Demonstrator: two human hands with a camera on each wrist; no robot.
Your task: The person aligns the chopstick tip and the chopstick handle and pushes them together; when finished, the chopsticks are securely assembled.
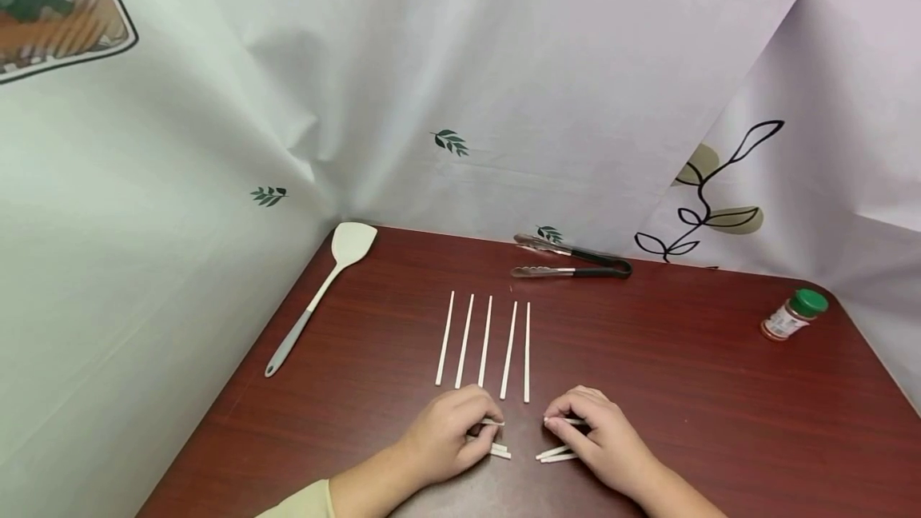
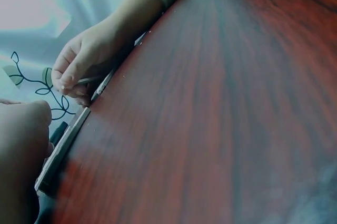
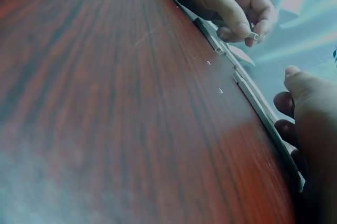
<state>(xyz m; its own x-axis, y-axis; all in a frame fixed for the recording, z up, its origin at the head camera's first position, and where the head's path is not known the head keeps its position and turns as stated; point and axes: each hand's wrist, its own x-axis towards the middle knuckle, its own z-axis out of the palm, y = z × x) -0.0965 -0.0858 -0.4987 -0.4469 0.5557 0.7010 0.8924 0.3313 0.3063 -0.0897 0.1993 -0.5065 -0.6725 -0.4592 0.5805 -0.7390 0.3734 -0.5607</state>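
Observation:
My left hand (image 1: 448, 436) pinches a thin white stick (image 1: 493, 422) between thumb and fingers; its square end shows in the right wrist view. Below that palm the ends of more white sticks (image 1: 500, 452) stick out on the table. Facing it across a small gap, my right hand (image 1: 608, 440) pinches another white stick (image 1: 573, 421), also visible in the left wrist view (image 2: 89, 80). Several sticks (image 1: 554, 454) lie beneath the right hand, partly hidden by it. Beyond both hands, a row of several white sticks (image 1: 485, 342) lies pointing away from me, spaced apart.
A white spatula (image 1: 351, 245) with a grey handle lies along the table's left edge. Metal tongs (image 1: 576, 271) with black handles rest near the back edge. At the right stands a green-capped spice jar (image 1: 787, 320). Printed white cloth (image 1: 561, 102) hangs behind the dark red table (image 1: 683, 358).

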